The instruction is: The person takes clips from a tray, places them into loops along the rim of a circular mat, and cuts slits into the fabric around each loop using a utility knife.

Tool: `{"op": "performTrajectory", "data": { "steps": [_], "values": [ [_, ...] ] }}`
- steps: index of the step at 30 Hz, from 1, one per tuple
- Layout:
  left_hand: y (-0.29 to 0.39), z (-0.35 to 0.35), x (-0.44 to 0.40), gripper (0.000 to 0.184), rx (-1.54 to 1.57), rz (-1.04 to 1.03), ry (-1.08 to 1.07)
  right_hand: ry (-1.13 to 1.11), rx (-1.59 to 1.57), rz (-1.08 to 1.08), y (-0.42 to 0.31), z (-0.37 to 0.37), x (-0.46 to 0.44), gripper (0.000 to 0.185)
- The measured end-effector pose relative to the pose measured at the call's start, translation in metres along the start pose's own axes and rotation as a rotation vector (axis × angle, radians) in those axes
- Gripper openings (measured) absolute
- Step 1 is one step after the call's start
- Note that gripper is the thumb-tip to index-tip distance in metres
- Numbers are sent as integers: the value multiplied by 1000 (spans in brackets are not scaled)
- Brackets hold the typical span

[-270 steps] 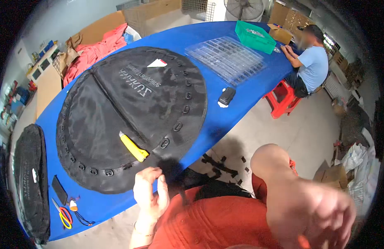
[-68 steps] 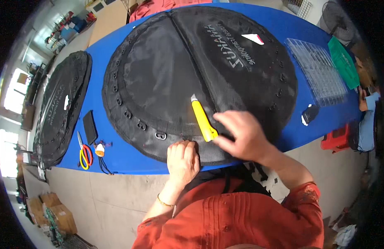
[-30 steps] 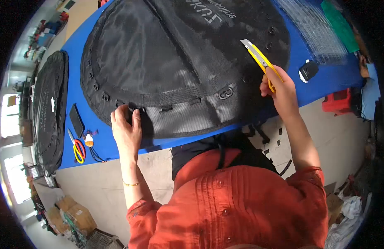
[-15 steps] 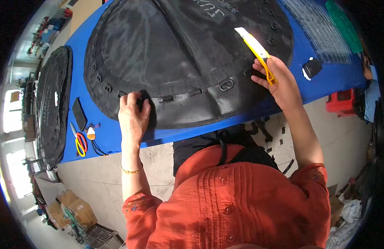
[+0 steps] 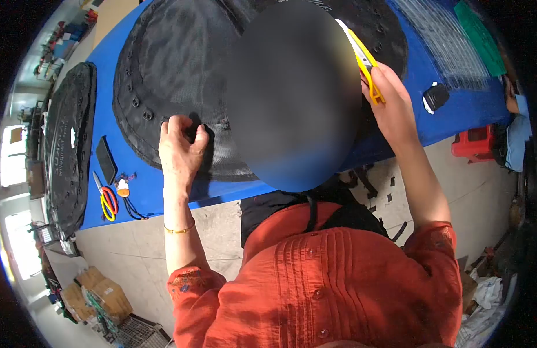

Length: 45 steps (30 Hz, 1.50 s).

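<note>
A large round black bag (image 5: 175, 64) lies on the blue table (image 5: 115, 98), its right part hidden by a blurred oval patch. My left hand (image 5: 183, 146) is at the bag's near left rim, fingers curled with the thumb close to them; what they hold is too dark to tell. In my right hand (image 5: 390, 101) is a yellow utility knife (image 5: 363, 55), its blade pointing up and left above the bag. Black rings (image 5: 147, 115) run along the bag's rim.
At the left lie a second black bag (image 5: 71, 151), a black phone (image 5: 106, 159), scissors (image 5: 109, 203) and a small corded item (image 5: 123, 188). Clear plastic trays (image 5: 448, 46), a green bin (image 5: 480, 37) and a dark object (image 5: 436, 97) sit at the right. Beyond them are a red stool (image 5: 471, 144) and a person's sleeve (image 5: 516, 133).
The knife, earlier lying on the bag, is now in my right hand. Since half a second ago, that hand has risen slightly. My left hand has moved left along the rim since picking-up began.
</note>
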<state>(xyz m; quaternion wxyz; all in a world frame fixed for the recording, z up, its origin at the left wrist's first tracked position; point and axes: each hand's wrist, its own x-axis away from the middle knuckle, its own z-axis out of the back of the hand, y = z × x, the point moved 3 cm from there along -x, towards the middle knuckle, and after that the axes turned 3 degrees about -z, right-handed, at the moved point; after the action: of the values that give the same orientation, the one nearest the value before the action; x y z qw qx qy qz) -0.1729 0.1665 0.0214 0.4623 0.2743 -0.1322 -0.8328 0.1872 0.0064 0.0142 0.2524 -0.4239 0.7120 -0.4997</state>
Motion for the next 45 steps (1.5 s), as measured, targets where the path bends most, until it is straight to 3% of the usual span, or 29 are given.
{"op": "performTrajectory", "data": {
  "steps": [16, 23, 28, 30, 38, 45],
  "values": [
    [-26, -30, -57, 34, -75, -68, -2, -84, 223, 118, 23, 8, -93, 41],
    [-44, -43, -84, 40, -24, -15, -39, 6, 408, 216, 37, 11, -116, 41],
    [-48, -45, -84, 42, -20, -8, -29, 41, 510, 298, 38, 13, -112, 42],
    [-50, -48, -83, 42, 115, 87, -77, 49, 467, 285, 39, 15, -112, 42],
    [-23, -45, -51, 41, -47, -20, 14, 38, 406, 307, 37, 21, -108, 40],
    [-1, -46, -27, 36, -50, -73, 53, 143, 567, 298, 32, 21, -102, 41]
  ]
}}
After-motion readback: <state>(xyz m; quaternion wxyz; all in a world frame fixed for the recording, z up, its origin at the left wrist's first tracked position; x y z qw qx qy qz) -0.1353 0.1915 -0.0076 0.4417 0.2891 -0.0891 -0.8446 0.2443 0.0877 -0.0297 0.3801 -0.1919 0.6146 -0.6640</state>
